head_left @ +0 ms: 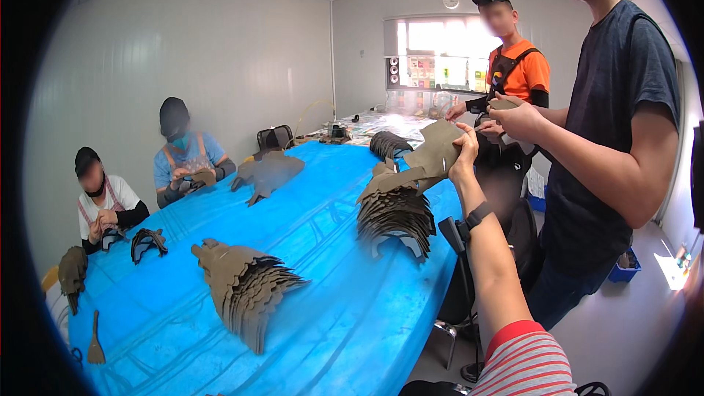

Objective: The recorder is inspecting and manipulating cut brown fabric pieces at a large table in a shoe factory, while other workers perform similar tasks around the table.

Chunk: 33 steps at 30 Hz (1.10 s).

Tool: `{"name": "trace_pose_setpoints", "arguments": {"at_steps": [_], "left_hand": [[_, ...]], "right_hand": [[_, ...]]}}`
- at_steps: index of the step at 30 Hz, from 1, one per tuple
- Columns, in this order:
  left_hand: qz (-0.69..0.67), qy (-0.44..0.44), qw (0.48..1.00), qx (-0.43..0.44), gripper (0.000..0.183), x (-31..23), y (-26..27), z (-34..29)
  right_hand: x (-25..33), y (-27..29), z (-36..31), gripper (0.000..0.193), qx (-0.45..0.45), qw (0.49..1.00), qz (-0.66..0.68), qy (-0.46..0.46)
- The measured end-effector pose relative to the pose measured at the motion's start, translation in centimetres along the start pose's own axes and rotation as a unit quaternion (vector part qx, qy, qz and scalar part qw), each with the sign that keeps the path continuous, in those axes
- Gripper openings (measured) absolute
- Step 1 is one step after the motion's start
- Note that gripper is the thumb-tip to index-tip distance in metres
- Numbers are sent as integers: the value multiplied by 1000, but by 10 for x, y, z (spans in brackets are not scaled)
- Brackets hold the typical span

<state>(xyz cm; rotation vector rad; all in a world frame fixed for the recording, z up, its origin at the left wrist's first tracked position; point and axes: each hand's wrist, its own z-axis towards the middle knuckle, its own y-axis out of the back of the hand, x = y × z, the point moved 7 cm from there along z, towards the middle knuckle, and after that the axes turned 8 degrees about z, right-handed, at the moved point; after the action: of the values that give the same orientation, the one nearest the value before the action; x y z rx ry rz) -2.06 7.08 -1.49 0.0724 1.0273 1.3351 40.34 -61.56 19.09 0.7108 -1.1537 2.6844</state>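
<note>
My right hand [464, 152] is stretched out over the far right part of the table, its fingers closed on the edge of a flat olive-brown cut piece [434, 148]. That piece is tilted up, over a fanned stack of similar brown pieces [394, 213]. A second, darker stack [389, 145] lies just behind it. My left hand is out of view. A larger fanned stack of brown pieces [242, 286] lies on the near middle of the table.
A blue-covered table [330, 279] stretches away from me. More brown pieces [270, 172] lie at its far left edge, and a flat brown tool-like piece [96, 345] at near left. Two people sit at left; two stand at right. A chair [458, 308] stands beside the table.
</note>
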Motion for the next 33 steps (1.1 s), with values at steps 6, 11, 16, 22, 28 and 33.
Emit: {"name": "trace_pose_setpoints", "arguments": {"at_steps": [6, 11, 16, 22, 28, 33], "left_hand": [[7, -7, 1000, 0, 30, -3, 0, 1], [-16, -19, 994, -110, 16, -12, 6, 3], [-23, -11, 990, -137, 13, -15, 9, 3], [-34, -8, 990, -136, 13, -13, 10, 2], [-27, -8, 991, -131, 14, -13, 11, 1], [-22, 4, 994, -111, 15, -12, 10, 2]], "right_hand": [[-18, 13, 3, 40, -37, 991, 117, -48], [-28, 14, 2, 26, -63, 985, 148, -62], [-30, 8, 0, 21, -50, 971, 224, -71], [-35, 7, 2, 21, -61, 973, 210, -71], [-37, 7, 4, 20, -60, 975, 205, -67], [-39, 1, 0, 19, -42, 974, 208, -82]]}}
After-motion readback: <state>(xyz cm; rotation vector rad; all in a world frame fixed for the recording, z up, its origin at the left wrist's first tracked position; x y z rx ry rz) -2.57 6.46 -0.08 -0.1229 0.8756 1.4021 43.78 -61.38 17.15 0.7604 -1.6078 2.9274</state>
